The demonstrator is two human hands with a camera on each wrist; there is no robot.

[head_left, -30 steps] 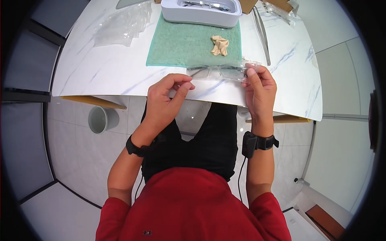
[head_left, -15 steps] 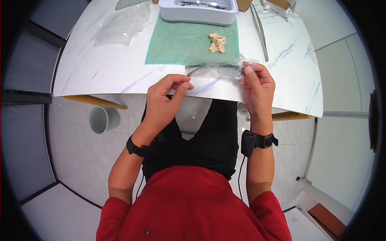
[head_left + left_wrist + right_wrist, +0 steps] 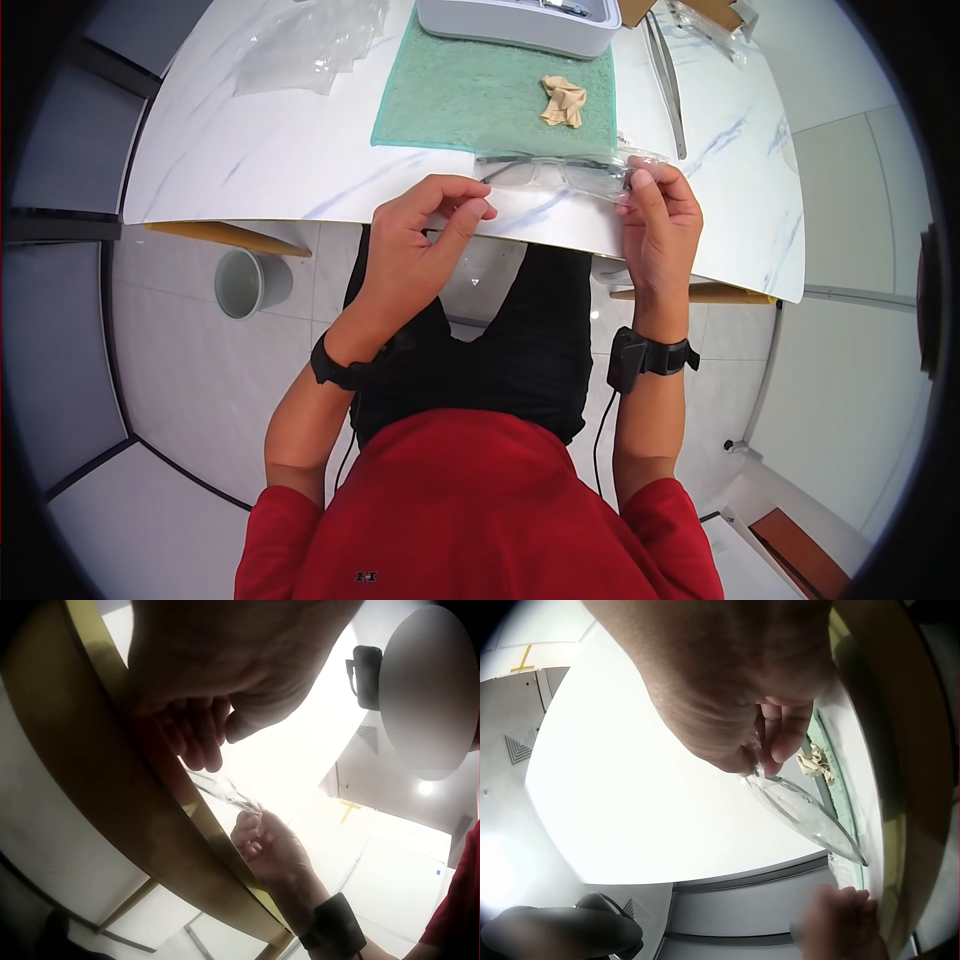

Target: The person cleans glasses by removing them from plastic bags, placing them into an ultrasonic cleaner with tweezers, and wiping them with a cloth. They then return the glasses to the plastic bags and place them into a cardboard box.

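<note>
In the head view, my right hand [image 3: 662,215] pinches the right end of a clear plastic bag [image 3: 600,188] between thumb and fingers. A pair of eyeglasses [image 3: 548,163] lies inside that bag, its lenses and dark temples showing through the film. The right wrist view has the bag [image 3: 810,814] slanting down from the fingertips. My left hand [image 3: 425,235] is near the bag's left end, fingers loosely bent and holding nothing. Seen from the left wrist, the bag [image 3: 225,791] shows just beyond the left fingers [image 3: 199,742].
A green towel [image 3: 450,100] lies on the marbled table [image 3: 250,180], bearing a crumpled beige cloth [image 3: 564,101] and a white cleaning tub [image 3: 520,32] with eyeglasses inside. Metal tweezers [image 3: 667,90] lie to the right, empty plastic bags [image 3: 310,50] at left. A bin [image 3: 240,284] stands on the floor.
The head view has shifted slightly, so the table things sit a little further up and right. Both hands keep nearly the same pose, the right one still pinching the bagged eyeglasses.
</note>
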